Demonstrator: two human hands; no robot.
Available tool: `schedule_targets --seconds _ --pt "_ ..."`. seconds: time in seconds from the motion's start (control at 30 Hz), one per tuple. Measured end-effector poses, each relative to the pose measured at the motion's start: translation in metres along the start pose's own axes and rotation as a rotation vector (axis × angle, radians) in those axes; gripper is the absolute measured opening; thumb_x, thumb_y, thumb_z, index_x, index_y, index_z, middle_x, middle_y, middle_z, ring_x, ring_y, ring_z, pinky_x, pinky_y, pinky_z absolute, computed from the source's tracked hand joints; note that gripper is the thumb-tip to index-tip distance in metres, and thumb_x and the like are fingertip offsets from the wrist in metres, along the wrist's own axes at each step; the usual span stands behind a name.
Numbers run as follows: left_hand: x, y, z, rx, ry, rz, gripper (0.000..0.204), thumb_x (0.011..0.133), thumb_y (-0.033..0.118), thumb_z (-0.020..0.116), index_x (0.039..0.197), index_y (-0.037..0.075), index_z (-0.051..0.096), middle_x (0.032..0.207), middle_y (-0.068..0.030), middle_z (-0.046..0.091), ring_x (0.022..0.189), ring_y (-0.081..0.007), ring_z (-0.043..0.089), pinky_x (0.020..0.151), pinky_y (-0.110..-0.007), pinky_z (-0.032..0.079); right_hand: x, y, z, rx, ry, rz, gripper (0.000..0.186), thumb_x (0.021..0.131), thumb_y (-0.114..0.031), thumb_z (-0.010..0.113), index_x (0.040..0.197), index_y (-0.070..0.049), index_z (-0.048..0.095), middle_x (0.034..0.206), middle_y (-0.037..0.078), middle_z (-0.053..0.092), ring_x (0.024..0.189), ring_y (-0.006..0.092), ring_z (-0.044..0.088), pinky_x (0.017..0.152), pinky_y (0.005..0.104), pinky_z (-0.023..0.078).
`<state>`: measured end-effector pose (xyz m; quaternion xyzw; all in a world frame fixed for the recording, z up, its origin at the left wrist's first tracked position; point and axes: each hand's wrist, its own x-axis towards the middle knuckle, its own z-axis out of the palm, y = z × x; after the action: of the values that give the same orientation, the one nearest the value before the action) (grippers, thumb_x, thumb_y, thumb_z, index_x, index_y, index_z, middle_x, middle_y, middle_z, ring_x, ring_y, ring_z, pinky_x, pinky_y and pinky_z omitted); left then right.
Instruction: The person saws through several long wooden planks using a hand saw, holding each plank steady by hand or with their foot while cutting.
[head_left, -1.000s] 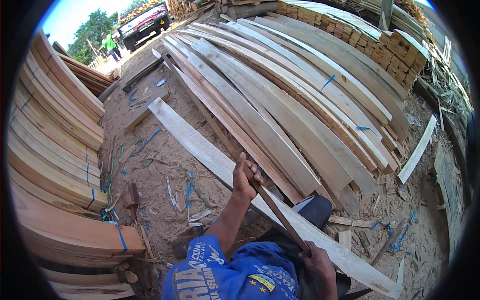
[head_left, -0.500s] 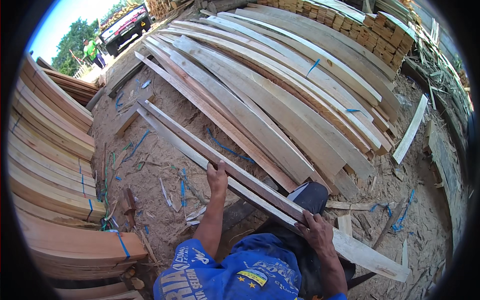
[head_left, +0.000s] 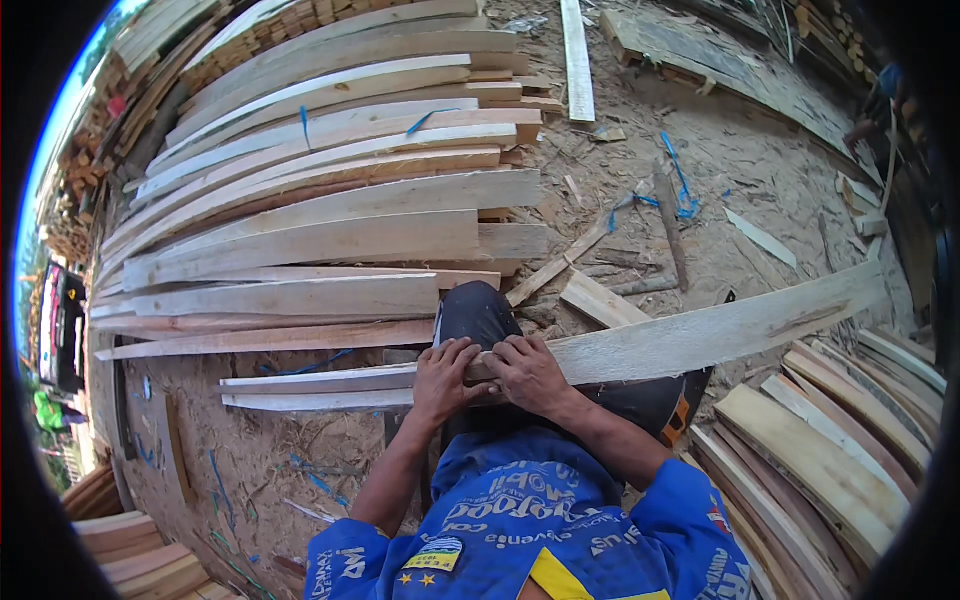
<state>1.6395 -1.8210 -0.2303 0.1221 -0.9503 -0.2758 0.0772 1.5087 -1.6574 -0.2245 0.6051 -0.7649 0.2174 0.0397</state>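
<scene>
I see my left hand (head_left: 448, 380) and my right hand (head_left: 525, 370) side by side near the centre, fingers curled over two overlapping boards, a long pale plank (head_left: 720, 318) and a narrower strip (head_left: 310, 382). The boards lie crosswise over my dark-trousered legs, the plank reaching far to the right. My raised knee (head_left: 472, 308) is just beyond my fingers. A large pile of loose sawn planks (head_left: 300, 235) lies beyond the knee and to the left.
More planks (head_left: 810, 460) are stacked at lower right and lower left (head_left: 130, 570). A wide weathered panel (head_left: 720, 80), scrap sticks (head_left: 670, 220) and blue straps (head_left: 683, 200) lie on the dirt. A truck (head_left: 62, 325) and a person in green (head_left: 48, 410) are at the left rim.
My view has swung right, so the boards now run crosswise and the truck sits at the left rim. My hands have come close together on the boards, where before they were far apart.
</scene>
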Motion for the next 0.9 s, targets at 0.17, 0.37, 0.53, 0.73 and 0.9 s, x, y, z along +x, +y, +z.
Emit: schedule_targets --seconds 0.17,0.37,0.53,0.73,0.9 --pt "0.024 0.0 0.019 0.148 -0.169 0.071 0.061 0.077 0.055 0.063 0.119 0.012 0.058 0.116 -0.0094 0.059 0.11 -0.0283 0.051 0.092 -0.04 0.041 -0.12 0.036 -0.082 0.179 0.701 0.723 0.014 0.082 -0.007 0.066 0.096 -0.002 0.065 0.083 0.012 0.064 0.073 0.0215 0.063 0.065 0.0301 0.05" --pt "0.068 0.011 0.018 0.118 -0.566 0.186 0.062 0.07 0.057 0.07 0.104 0.005 0.064 0.095 -0.0146 0.06 0.093 -0.0308 0.052 0.083 -0.039 0.042 -0.345 0.075 -0.017 -0.035 0.427 1.871 0.025 0.086 -0.018 0.059 0.105 -0.003 0.06 0.098 0.015 0.064 0.091 0.0343 0.061 0.079 0.0422 0.049" --pt "0.085 0.007 0.016 0.125 -0.756 -0.008 0.066 0.062 0.061 0.076 0.085 0.0 0.065 0.082 -0.0184 0.06 0.084 -0.0334 0.056 0.075 -0.042 0.043 -0.375 0.069 0.066 0.176 -0.243 1.838 0.047 0.085 -0.016 0.057 0.13 -0.009 0.043 0.134 0.014 0.043 0.122 0.0324 0.044 0.095 0.0444 0.043" --pt "0.101 0.01 -0.016 0.086 -0.793 -0.031 0.07 0.058 0.058 0.081 0.091 -0.001 0.062 0.083 -0.0205 0.062 0.081 -0.0319 0.061 0.072 -0.042 0.045 -0.372 0.096 0.097 -0.027 -0.287 1.797 0.053 0.086 -0.016 0.058 0.134 -0.01 0.038 0.136 0.011 0.039 0.132 0.0282 0.031 0.105 0.0472 0.03" --pt "0.149 0.03 -0.041 -0.096 -0.679 -0.075 0.056 0.061 0.035 0.086 0.102 0.004 0.066 0.091 -0.0112 0.069 0.085 -0.021 0.064 0.081 -0.035 0.048 -0.377 0.12 0.1 -0.086 -0.525 1.573 0.043 0.085 -0.022 0.058 0.126 -0.013 0.048 0.125 0.01 0.052 0.125 0.0275 0.043 0.1 0.0513 0.03"
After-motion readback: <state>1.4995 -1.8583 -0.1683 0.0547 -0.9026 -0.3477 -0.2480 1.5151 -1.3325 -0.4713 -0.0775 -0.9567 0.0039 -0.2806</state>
